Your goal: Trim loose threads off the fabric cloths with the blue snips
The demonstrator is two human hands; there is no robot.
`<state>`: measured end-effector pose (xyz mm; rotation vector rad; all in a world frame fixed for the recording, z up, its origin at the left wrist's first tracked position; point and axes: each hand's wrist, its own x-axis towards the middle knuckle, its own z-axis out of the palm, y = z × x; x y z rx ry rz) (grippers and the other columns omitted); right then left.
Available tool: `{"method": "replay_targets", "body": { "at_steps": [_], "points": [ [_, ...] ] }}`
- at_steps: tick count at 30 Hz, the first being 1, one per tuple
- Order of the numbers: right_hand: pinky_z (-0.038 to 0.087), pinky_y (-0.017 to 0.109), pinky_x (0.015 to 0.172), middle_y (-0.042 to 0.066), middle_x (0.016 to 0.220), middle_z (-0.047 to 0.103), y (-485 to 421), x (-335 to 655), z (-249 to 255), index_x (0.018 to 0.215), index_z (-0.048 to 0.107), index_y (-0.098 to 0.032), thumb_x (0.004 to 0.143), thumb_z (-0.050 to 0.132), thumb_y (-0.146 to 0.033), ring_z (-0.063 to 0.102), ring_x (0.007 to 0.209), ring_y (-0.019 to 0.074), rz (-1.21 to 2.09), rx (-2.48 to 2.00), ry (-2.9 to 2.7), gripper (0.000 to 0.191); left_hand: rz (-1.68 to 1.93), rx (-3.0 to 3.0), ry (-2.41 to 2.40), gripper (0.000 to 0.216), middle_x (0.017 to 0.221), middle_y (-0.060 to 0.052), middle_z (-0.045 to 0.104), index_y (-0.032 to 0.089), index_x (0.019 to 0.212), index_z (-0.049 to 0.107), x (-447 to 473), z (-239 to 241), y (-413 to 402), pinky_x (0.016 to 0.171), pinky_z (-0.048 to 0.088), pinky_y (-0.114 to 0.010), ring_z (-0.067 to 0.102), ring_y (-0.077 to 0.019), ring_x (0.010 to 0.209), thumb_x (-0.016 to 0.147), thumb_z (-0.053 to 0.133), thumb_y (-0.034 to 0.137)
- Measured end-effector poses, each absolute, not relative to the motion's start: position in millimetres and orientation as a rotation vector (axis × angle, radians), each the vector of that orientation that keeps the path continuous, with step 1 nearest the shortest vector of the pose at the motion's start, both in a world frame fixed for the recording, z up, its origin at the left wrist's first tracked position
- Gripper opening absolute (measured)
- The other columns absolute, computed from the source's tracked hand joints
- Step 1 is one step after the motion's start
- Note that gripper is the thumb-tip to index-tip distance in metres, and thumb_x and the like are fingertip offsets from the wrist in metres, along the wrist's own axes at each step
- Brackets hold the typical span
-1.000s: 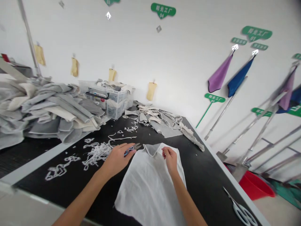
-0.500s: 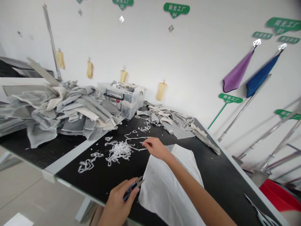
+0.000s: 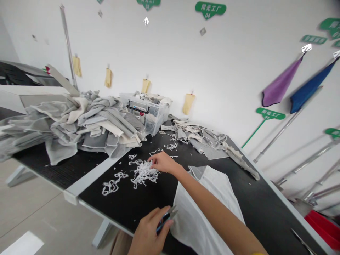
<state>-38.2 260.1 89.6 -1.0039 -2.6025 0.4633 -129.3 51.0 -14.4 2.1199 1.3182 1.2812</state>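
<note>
My left hand is closed around small blue-handled thread snips near the front edge of the black table. My right hand reaches left across the table, its fingers pinched at the edge of a pile of white trimmed threads. Whether it grips a strand I cannot make out. A white cloth with a grey folded corner lies flat under my right forearm.
A heap of grey and cream cloths covers the left table. A clear plastic bin stands at the back, with more cloth pieces beside it. Loose thread scraps lie left of the pile. A red tub sits on the floor at right.
My right hand left the white cloth's corner and reached left to the thread pile. My left hand drew back toward me with the snips. The view swung left.
</note>
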Motion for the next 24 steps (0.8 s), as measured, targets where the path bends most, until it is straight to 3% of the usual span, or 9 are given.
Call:
{"method": "replay_targets", "body": {
  "at_steps": [4,8,16,24],
  "points": [
    [0.052,0.023,0.074,0.002,0.085,0.078,261.9,-34.3,94.0,0.104,0.074,-0.017,0.075,0.059,-0.002,0.073,0.080,0.0163,0.564,-0.991,-2.577,0.036,1.309,2.134,1.319,0.032,0.099,-0.009,0.074,0.027,0.118,0.068,-128.6,-14.6,51.8,0.076,0.061,-0.025,0.072,-0.0187,0.078,0.093,0.052,0.040],
    [0.053,0.025,0.083,0.001,0.094,0.078,257.1,-29.5,100.6,0.101,0.075,-0.019,0.071,0.043,0.007,0.073,0.092,0.0158,0.565,-0.958,-2.548,0.052,1.275,2.159,1.342,0.033,0.103,-0.007,0.074,0.028,0.119,0.067,-129.6,-14.0,51.3,0.081,0.061,-0.027,0.072,-0.0210,0.092,0.093,0.052,0.041],
    [0.052,0.031,0.086,0.002,0.096,0.078,223.8,6.6,126.0,0.098,0.076,-0.024,0.084,0.054,-0.010,0.072,0.090,0.0202,0.277,-1.044,-2.286,0.030,1.255,2.110,1.360,0.032,0.109,-0.006,0.073,0.029,0.119,0.067,-129.7,-12.1,48.4,0.088,0.060,-0.029,0.071,-0.0210,0.098,0.094,0.053,0.041],
    [0.053,0.037,0.087,0.005,0.097,0.077,129.7,143.0,111.2,0.093,0.075,-0.022,0.089,0.054,-0.022,0.072,0.091,0.0229,0.173,-1.417,-1.966,0.021,1.278,2.103,1.323,0.029,0.112,-0.003,0.073,0.028,0.115,0.068,-131.0,-8.2,50.0,0.090,0.059,-0.030,0.070,-0.0203,0.102,0.093,0.056,0.040]
  ]
}}
